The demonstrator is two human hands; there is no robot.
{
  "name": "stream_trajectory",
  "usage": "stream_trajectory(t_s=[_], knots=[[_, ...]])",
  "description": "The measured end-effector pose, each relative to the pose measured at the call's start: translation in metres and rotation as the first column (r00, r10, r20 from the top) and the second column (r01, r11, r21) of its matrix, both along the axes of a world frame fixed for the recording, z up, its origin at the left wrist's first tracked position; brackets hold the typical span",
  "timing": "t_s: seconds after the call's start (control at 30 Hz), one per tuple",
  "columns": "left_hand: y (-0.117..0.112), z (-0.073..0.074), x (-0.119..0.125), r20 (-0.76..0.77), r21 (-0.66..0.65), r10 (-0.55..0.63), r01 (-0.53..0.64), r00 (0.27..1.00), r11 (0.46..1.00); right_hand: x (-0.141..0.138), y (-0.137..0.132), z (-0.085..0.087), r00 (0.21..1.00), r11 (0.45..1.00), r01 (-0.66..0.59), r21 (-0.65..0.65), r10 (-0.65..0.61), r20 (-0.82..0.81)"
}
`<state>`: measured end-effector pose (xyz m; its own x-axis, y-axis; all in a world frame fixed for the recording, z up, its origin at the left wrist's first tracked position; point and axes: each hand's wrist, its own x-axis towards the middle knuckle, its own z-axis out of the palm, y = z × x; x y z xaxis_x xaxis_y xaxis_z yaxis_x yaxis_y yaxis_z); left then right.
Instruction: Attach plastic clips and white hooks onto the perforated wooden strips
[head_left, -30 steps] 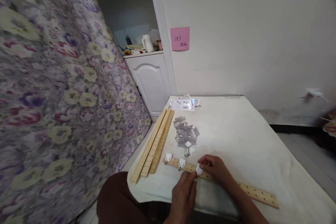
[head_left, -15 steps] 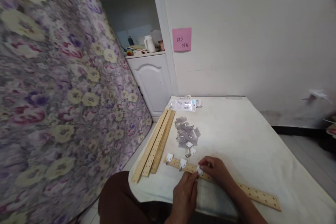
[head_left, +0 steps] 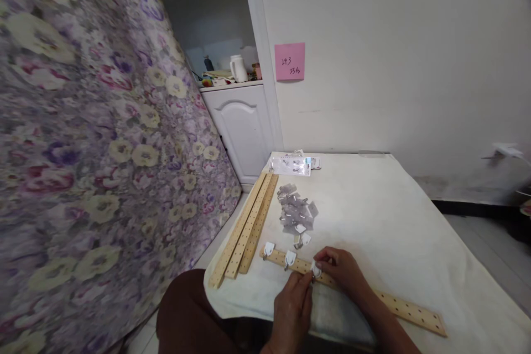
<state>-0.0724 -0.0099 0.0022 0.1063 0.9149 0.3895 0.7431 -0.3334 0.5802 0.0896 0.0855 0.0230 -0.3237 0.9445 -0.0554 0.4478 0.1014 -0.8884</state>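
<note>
A wooden strip with rows of holes (head_left: 409,310) lies slantwise near the table's front edge. Two small white hooks with metal ends, one at the strip's left end (head_left: 269,249) and another further right (head_left: 290,258), sit on it. Over the strip, a third white hook (head_left: 316,270) is between my hands. My right hand (head_left: 342,271) pinches its upper part with thumb and fingertips. From below, my left hand (head_left: 292,301) has its fingers closed at the hook's lower metal end. The exact contact of the left fingertips is partly hidden.
Behind the strip lies a pile of hooks in greyish film (head_left: 295,213), with a loose white piece (head_left: 306,239) near it. Several perforated wooden strips (head_left: 246,232) line the table's left side. Clear packaging (head_left: 290,165) lies at the back. A floral curtain (head_left: 124,149) hangs left.
Both hands stay at the third hook with almost the same grip. The whole view has shifted very slightly.
</note>
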Motion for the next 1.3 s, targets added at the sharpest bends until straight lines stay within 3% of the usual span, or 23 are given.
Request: stream_trajectory(t_s=[1.07, 1.3], knots=[[0.0032, -0.0041, 0.0013, 0.002, 0.098, 0.018, -0.019, 1.000, 0.995, -0.0030, -0.0053, 0.0071, 0.998, 0.999, 0.014, 0.052, -0.017, 0.062], [0.0049, 0.0025, 0.0039, -0.002, 0.030, 0.060, -0.060, 0.998, 0.998, -0.0038, -0.0057, 0.0065, 0.997, 0.998, 0.025, 0.050, -0.028, 0.075]])
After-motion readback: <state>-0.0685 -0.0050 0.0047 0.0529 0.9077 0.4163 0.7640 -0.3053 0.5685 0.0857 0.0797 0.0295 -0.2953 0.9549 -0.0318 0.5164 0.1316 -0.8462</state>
